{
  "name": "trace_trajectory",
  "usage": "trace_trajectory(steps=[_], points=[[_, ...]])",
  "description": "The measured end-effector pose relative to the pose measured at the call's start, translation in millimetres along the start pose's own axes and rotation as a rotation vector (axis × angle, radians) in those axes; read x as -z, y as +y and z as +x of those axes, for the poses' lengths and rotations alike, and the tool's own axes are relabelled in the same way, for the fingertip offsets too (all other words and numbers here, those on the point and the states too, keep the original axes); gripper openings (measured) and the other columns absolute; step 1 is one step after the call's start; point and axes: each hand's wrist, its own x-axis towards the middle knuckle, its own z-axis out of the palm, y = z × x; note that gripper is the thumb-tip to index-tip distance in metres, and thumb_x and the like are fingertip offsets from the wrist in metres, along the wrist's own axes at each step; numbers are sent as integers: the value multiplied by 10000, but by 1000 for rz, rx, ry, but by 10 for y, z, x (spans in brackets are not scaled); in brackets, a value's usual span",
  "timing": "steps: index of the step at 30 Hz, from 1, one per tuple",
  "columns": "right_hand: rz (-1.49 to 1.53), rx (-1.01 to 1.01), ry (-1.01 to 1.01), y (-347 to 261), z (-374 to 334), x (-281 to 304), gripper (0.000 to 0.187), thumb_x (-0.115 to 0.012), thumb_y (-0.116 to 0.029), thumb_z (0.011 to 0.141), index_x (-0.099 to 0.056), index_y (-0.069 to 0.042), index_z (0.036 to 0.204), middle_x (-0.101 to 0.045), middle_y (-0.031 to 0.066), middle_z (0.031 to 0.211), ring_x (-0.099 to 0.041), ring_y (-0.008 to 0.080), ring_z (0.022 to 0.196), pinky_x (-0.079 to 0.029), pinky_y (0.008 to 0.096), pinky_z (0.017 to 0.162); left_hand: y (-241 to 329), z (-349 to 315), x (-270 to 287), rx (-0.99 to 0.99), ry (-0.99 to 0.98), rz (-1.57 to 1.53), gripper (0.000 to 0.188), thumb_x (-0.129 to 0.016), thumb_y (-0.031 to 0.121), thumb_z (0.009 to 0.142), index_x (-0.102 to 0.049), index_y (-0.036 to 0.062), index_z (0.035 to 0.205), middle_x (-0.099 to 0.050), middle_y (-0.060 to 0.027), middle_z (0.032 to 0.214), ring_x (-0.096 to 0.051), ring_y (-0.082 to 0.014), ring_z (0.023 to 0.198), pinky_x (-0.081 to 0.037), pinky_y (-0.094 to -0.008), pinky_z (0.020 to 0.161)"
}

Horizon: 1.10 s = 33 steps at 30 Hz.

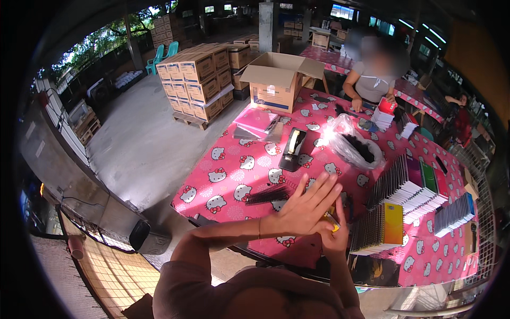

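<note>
Over the near edge of the table, my left hand (305,210) is stretched flat, its fingers straight, crossing in front of my right hand (336,242). Between the palms shows a small yellow thing (332,220), apparently in my right hand; its kind is mostly hidden. Black spiral binding coils (267,195) lie left of my hands. To the right stands a row of spiral notebooks with a yellow cover (393,223) at the near end, and a longer row of spiral notebooks (406,194) behind it. A clear plastic bag (353,149) holding black coils lies beyond my hands.
A black tape dispenser (292,149), pink sheets (256,119) and an open carton (276,95) stand farther back on the pink patterned tablecloth (218,175). Another person (374,80) handles small notebooks across the table. Stacked cartons (199,80) sit on a pallet at the left.
</note>
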Motion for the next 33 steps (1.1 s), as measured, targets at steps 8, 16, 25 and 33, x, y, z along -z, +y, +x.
trace_trajectory(steps=[8, 16, 25, 33], points=[[5, -38, -5, 130, 29, 20, 778, -612, -73, 910, -189, -1, 1559, -511, 165, 1418, -543, 212, 1223, -447, 320, 1011, 53, 3, -139, 31, -27, -197, 873, -683, 434, 819, -339, 6, 1497, -316, -192, 1573, -288, -325, 1473, -200, -573, 1166], [75, 3, 14, 187, -62, 122, 861, -713, -224, 883, -212, 1, 1546, -453, 196, 1490, -492, 244, 1334, -428, 377, 1061, 128, -17, -253, -14, -121, -218, 963, -656, 546, 816, -282, 13, 1525, -267, -180, 1598, -237, -360, 1488, -161, -589, 1168], [24, -327, -124, 667, -275, 276, 839, -643, -136, 933, -120, -101, 1588, -654, 128, 1192, -638, 181, 1071, -508, 307, 873, 148, -400, -644, 20, -129, -230, 420, -654, 234, 910, -593, 78, 1295, -635, -105, 1221, -584, -251, 1173, -327, -513, 1078], [2, -259, -62, 1895, -948, 150, 528, -660, -31, 867, -527, -61, 1377, -672, 140, 1141, -649, 192, 1064, -522, 346, 873, 218, -1083, -1589, 90, -212, -431, 243, -693, 189, 874, -636, 106, 1095, -657, -55, 1011, -621, -294, 934, -479, -432, 845]])
